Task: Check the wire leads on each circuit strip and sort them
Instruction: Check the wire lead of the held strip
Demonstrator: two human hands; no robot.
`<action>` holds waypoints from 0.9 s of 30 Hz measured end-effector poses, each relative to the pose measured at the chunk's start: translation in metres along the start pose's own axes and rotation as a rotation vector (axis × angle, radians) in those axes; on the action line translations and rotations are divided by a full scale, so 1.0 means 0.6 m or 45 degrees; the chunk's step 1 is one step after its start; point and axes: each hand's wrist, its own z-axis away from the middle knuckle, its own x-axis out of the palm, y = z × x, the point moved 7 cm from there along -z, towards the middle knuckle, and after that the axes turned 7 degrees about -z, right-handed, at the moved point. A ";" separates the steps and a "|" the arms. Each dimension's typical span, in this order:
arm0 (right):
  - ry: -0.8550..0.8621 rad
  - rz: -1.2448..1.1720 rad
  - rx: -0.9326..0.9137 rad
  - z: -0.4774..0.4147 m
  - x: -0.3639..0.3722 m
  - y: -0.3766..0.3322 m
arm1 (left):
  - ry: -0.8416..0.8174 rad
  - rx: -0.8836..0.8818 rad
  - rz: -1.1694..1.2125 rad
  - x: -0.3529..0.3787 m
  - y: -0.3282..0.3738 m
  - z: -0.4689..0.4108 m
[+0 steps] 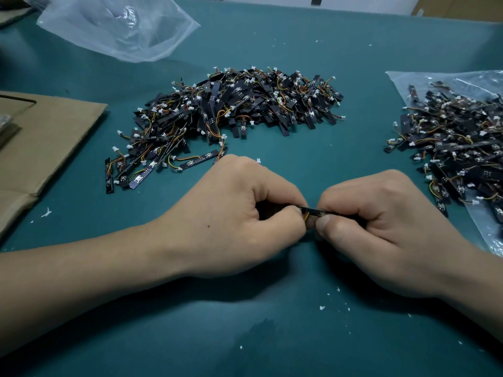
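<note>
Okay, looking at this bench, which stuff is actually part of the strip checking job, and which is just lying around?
In the job: circuit strip pinched between left hand and right hand; middle pile of strips; right pile of strips, on a flat plastic bag.

Lying about: crumpled plastic bag, far left; cardboard sheet; white scraps on the mat.

on the table (272, 336), one strip pile (231, 110) lies behind the hands (310, 216); another (457, 148) sits right, on a plastic bag (484, 235).
</note>
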 end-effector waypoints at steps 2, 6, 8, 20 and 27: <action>0.005 -0.003 -0.005 0.000 0.000 -0.001 | 0.008 0.000 -0.017 0.000 0.000 0.000; 0.013 -0.010 0.008 -0.001 -0.002 0.000 | 0.016 0.010 -0.033 -0.001 0.002 0.000; 0.016 -0.011 0.012 0.000 -0.002 0.000 | 0.019 0.011 -0.038 -0.001 0.001 0.000; -0.044 -0.076 0.005 0.002 -0.001 0.003 | 0.045 0.201 -0.245 0.001 0.025 0.004; -0.052 -0.072 -0.030 0.004 -0.001 -0.001 | 0.062 0.205 -0.244 -0.001 0.026 0.006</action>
